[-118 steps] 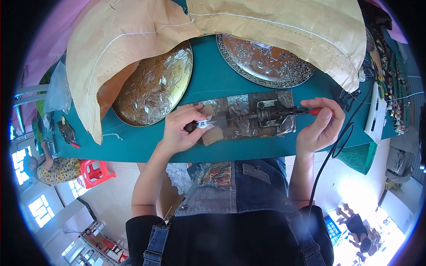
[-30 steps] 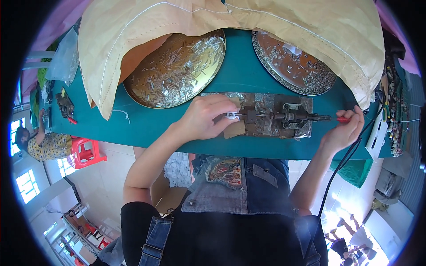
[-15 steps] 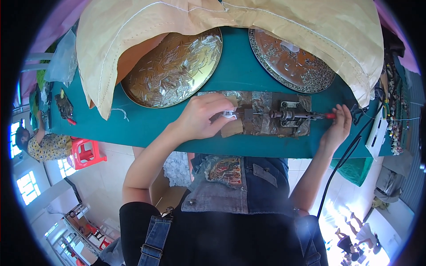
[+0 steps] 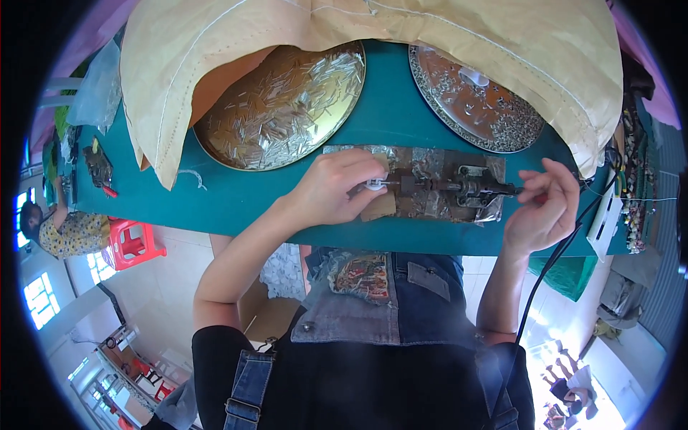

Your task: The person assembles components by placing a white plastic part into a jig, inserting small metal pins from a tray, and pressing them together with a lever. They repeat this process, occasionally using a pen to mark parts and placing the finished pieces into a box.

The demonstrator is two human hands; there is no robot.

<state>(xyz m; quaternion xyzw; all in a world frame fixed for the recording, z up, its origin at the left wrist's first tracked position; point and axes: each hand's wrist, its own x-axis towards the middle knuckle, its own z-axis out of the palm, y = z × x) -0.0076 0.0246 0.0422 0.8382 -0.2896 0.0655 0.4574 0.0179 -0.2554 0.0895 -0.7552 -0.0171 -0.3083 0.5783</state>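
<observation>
**Likely heavy in the middle, delicate at the ends**

The green worktop (image 4: 390, 93) looks smooth. Creased brown paper (image 4: 459, 25), stiff and stitched, arches over two round, shiny trays: the golden tray (image 4: 331, 120) holds slim glinting rods, the darker tray (image 4: 462, 104) tiny bits. Near the worktop's front edge lies the clamp fixture (image 4: 473, 188), dark scuffed metal on a patched rectangular base, probably heavy and rigid, best moved by its base. The right hand (image 4: 548, 208) curls around its red handle (image 4: 542, 197) (how firmly, I cannot tell). The left hand (image 4: 330, 186) pinches a small white piece (image 4: 374, 184) at the fixture's left end; it seems light, smooth, perhaps slippery, best held by its sides.
</observation>
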